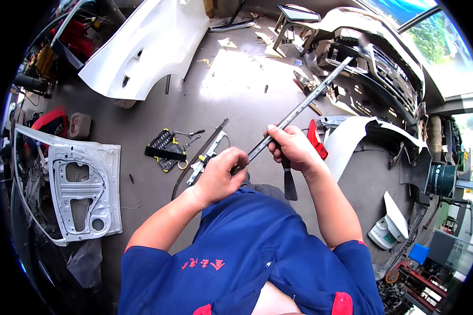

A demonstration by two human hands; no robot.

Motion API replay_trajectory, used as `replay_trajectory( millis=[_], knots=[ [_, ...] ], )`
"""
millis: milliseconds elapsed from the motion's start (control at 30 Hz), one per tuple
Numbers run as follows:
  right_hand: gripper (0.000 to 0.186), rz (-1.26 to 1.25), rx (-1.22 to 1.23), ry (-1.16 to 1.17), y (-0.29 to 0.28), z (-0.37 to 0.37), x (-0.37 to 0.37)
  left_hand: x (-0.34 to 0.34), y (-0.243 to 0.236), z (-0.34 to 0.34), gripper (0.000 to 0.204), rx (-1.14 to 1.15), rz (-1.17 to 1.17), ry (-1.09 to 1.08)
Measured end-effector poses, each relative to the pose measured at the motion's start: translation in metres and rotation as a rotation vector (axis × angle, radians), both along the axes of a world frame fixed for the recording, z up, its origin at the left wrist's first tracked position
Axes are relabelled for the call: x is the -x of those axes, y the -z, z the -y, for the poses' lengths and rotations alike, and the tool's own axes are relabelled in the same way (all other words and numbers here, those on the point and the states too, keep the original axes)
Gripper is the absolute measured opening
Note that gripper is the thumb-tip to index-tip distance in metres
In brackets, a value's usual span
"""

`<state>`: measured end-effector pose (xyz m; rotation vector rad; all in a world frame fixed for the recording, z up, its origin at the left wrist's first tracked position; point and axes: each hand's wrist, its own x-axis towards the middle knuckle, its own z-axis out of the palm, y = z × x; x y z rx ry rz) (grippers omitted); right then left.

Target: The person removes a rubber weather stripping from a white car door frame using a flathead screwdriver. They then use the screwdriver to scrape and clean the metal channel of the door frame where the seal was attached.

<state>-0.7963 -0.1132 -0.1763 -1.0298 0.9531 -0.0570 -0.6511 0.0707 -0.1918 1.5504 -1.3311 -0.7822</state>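
Note:
A long, narrow grey metal strip [305, 102] runs diagonally in front of me, its far end pointing up to the right. My left hand [224, 172] is closed round its near end, which the fingers partly hide. Further along, my right hand [291, 147] pinches the strip between thumb and fingers. From under that same hand hangs a black flat-ended tool [289, 185]; its upper part is hidden, so its kind is unclear. On the floor beyond my left hand lie a pale metal-and-plastic mechanism [207, 158] and a dark curved strip [201, 152].
A tool set [166, 151] lies left of centre. A bare white car door [84, 186] stands at the left, a white body panel [152, 50] at the far left. Bumpers [376, 63], a white fender [352, 139] and a red lamp [316, 140] occupy the right.

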Motion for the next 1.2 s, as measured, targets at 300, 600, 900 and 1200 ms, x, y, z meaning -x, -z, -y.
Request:
replay_trajectory(
  millis=[300, 600, 900, 1200],
  knots=[
    [0.027, 0.034, -0.037, -0.071, -0.008, 0.075, -0.069, -0.067, -0.006, 0.073, 0.014, 0.035, 0.088, -0.023],
    [0.033, 0.023, -0.019, -0.402, 0.021, 0.148, -0.17, -0.107, 0.002, 0.114, 0.012, -0.097, 0.06, -0.327],
    [0.041, 0.091, 0.042, -0.606, 0.016, 0.229, -0.257, -0.121, -0.016, 0.18, 0.03, -0.147, 0.12, -0.6],
    [0.042, 0.065, -0.009, -0.962, 0.005, 0.259, -0.288, -0.099, -0.001, 0.204, 0.042, -0.143, 0.224, -0.804]
  ],
)
